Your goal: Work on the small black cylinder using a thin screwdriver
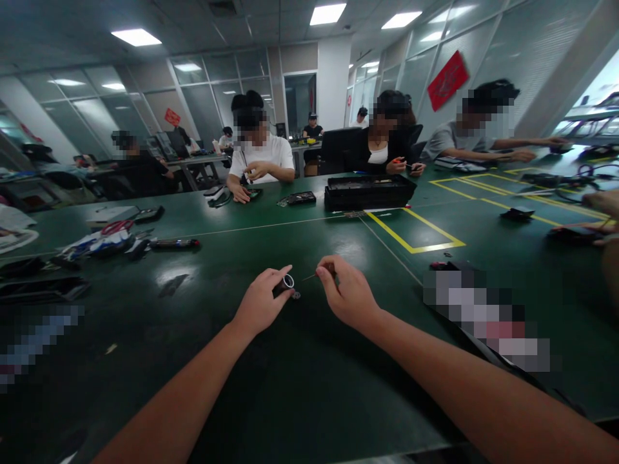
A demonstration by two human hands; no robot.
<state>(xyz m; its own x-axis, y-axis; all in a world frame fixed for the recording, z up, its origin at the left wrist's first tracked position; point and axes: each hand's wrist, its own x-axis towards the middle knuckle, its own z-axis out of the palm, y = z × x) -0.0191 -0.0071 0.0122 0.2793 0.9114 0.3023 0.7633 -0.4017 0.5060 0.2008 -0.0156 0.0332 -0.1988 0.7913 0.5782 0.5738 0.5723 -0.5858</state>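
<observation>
My left hand (264, 298) is closed round a small dark cylinder (289, 281), whose pale ring-shaped end faces up and to the right. Just below that end, by the fingertips, is a small grey piece (296, 295); whether it is attached or loose I cannot tell. To the right, my right hand (345, 290) pinches a thin, needle-like rod (309, 278) between thumb and forefinger. The rod's tip points left at the cylinder, with a short gap between them. Both hands are over the green tabletop (280, 374).
A long black tray (370, 191) stands across the table before two seated people. Gloves (109, 241) and a dark pen-like tool (175, 243) lie at the left. Yellow tape (435, 247) marks the right side. A co-worker's hand (602, 206) reaches in at the far right.
</observation>
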